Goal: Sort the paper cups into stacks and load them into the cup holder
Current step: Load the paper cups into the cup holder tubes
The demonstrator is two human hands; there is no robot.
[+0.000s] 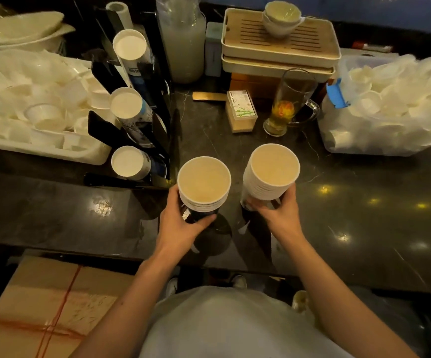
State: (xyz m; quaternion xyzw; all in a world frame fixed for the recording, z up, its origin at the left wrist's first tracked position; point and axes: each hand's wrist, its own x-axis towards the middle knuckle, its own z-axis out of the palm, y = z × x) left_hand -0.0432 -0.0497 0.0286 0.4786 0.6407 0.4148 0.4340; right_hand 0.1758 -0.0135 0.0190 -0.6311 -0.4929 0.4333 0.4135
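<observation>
Two stacks of white-rimmed paper cups stand open-end up over the dark counter. My left hand (183, 223) grips the shorter left stack (204, 184) around its dark printed lower part. My right hand (276, 210) grips the taller right stack (271, 171) low down. The black cup holder (157, 99) stands left of the stacks. Three slanted slots each hold a cup stack, bottoms facing me: the top stack (129, 47), the middle stack (126, 103) and the bottom stack (128, 161).
A white basket (41, 148) of small plastic cups sits at left, a clear bag (389, 107) of white cups at right. Behind stand a glass mug of tea (290, 102), a toothpick box (241, 111), stacked trays (278, 47) and a plastic jug (183, 42). A cardboard box (41, 306) lies below the counter edge.
</observation>
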